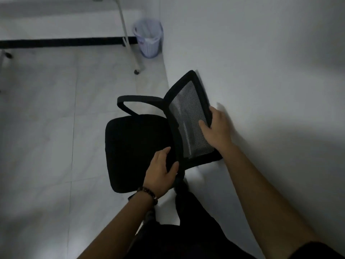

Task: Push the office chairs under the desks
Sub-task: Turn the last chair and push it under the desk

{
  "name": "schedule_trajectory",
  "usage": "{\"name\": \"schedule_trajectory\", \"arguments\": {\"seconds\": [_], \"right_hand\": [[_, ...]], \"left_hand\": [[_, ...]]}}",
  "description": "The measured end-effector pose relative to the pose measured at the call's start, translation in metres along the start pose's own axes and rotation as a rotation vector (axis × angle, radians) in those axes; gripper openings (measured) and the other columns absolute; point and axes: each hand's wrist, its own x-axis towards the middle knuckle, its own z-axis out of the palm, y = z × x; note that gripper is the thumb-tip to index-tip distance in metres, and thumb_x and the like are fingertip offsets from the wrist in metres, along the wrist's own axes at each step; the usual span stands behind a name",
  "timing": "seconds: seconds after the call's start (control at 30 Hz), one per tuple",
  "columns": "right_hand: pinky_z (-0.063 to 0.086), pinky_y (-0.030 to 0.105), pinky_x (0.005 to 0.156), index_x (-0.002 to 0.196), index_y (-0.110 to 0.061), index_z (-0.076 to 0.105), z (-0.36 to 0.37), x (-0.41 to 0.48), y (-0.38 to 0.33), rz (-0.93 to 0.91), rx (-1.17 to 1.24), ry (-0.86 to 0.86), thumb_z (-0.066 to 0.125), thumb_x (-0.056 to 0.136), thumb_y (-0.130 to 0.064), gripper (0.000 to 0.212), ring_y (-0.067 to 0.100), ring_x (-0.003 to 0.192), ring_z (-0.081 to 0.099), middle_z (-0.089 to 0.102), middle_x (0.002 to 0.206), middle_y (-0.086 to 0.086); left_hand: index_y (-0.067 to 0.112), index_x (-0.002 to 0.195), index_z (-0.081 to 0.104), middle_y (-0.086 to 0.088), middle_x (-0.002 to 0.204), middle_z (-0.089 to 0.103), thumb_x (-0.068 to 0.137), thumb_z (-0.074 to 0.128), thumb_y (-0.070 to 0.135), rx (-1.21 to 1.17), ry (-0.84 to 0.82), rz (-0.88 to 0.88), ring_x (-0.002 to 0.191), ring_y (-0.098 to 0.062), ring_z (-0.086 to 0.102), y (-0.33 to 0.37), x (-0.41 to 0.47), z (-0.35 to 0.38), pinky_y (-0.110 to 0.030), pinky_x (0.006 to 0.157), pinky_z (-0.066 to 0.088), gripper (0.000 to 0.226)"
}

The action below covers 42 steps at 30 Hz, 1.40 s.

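Observation:
A black office chair (134,146) with a mesh backrest (190,118) stands right in front of me, next to a white wall. My left hand (162,172) grips the near side edge of the backrest frame, thumb and fingers curled round it. My right hand (216,128) holds the top edge of the backrest, thumb on the mesh and fingers behind the frame. One armrest (134,100) shows on the chair's far side. A white desk leg (130,43) with a foot stands further ahead; the desk top is out of view.
A pale plastic waste basket (149,38) with a bag liner stands by the wall behind the desk leg. A black strip (65,42) runs across the floor. The white wall (261,71) fills the right side. Light floor tiles (46,118) stretch to the left. A caster (7,55) shows at far left.

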Motion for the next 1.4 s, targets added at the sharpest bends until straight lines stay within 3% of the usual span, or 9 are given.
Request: {"name": "schedule_trajectory", "arguments": {"seconds": [0.17,0.57,0.63,0.77,0.93,1.1,1.17,1.3,1.4], "right_hand": [[0.014,0.039,0.121,0.157,-0.009,0.013,0.035,0.065,0.007,0.025,-0.23,-0.02,0.049,0.1,-0.037,0.073,0.025,0.151,0.015,0.017,0.164,0.012],[0.03,0.033,0.113,0.142,0.0,0.048,0.075,0.08,0.021,-0.045,-0.197,0.251,0.046,0.099,-0.021,0.048,0.034,0.131,0.044,0.05,0.137,0.023],[0.035,0.025,0.102,0.146,-0.001,0.044,0.08,0.074,0.019,0.013,-0.151,0.183,0.044,0.102,-0.015,0.046,0.032,0.12,0.052,0.056,0.128,0.022],[0.042,0.036,0.104,0.152,-0.007,0.034,0.091,0.047,0.01,0.034,-0.074,0.106,0.044,0.102,-0.015,0.052,0.033,0.117,0.056,0.059,0.124,0.02],[0.028,0.012,0.097,0.153,-0.009,0.034,0.102,-0.003,-0.008,0.025,0.016,0.0,0.049,0.103,-0.017,0.052,0.026,0.128,0.052,0.056,0.139,0.015],[0.042,0.024,0.089,0.146,-0.005,0.045,0.116,-0.031,-0.042,-0.133,-0.071,-0.2,0.046,0.103,-0.015,0.044,0.033,0.106,0.063,0.068,0.116,0.019],[0.043,0.03,0.071,0.136,-0.004,0.054,0.129,-0.042,-0.058,-0.237,-0.106,-0.303,0.045,0.102,-0.012,0.036,0.036,0.091,0.064,0.068,0.096,0.019],[0.05,0.036,0.071,0.143,-0.006,0.049,0.167,-0.069,-0.095,-0.401,-0.084,-0.536,0.045,0.101,-0.012,0.042,0.032,0.082,0.065,0.066,0.084,0.015],[0.047,0.033,0.077,0.152,-0.012,0.037,0.192,-0.086,-0.124,-0.518,-0.129,-0.733,0.047,0.103,-0.025,0.052,0.023,0.087,0.062,0.064,0.089,0.007]], "left_hand": [[0.019,0.144,0.033,-0.001,0.141,0.041,0.091,0.058,0.036,-0.032,-0.096,-0.152,0.127,-0.014,0.043,-0.015,0.047,0.047,-0.027,0.101,0.039,0.061],[0.019,0.148,0.027,-0.005,0.153,0.031,0.095,0.042,0.053,-0.133,-0.188,-0.332,0.135,-0.022,0.037,-0.053,0.072,0.089,-0.044,0.11,0.035,0.065],[0.021,0.149,0.026,-0.005,0.155,0.029,0.094,0.038,0.057,-0.142,-0.193,-0.334,0.139,-0.022,0.032,-0.062,0.065,0.086,-0.046,0.112,0.032,0.067],[0.024,0.149,0.025,-0.005,0.156,0.027,0.092,0.033,0.065,-0.144,-0.198,-0.354,0.141,-0.023,0.028,-0.078,0.046,0.073,-0.048,0.114,0.029,0.071],[0.026,0.15,0.024,-0.003,0.158,0.023,0.09,0.032,0.067,-0.126,-0.186,-0.389,0.144,-0.022,0.023,-0.093,0.018,0.054,-0.044,0.116,0.024,0.072],[0.023,0.152,0.02,-0.006,0.16,0.017,0.089,0.024,0.071,-0.063,-0.21,-0.438,0.146,-0.025,0.016,-0.107,-0.019,0.045,-0.043,0.118,0.017,0.079],[0.024,0.151,0.022,-0.006,0.16,0.015,0.082,0.011,0.078,-0.052,-0.157,-0.5,0.148,-0.025,0.011,-0.117,-0.036,0.032,-0.043,0.119,0.013,0.089],[0.014,0.15,0.023,-0.011,0.16,0.012,0.101,0.009,0.032,-0.053,0.0,-0.647,0.148,-0.027,0.008,-0.14,-0.079,-0.015,-0.036,0.119,0.009,0.054],[0.01,0.146,0.034,-0.009,0.154,0.032,0.104,0.019,0.034,-0.148,0.233,-0.763,0.142,-0.026,0.028,-0.156,-0.114,-0.06,-0.035,0.115,0.021,0.05]]}}
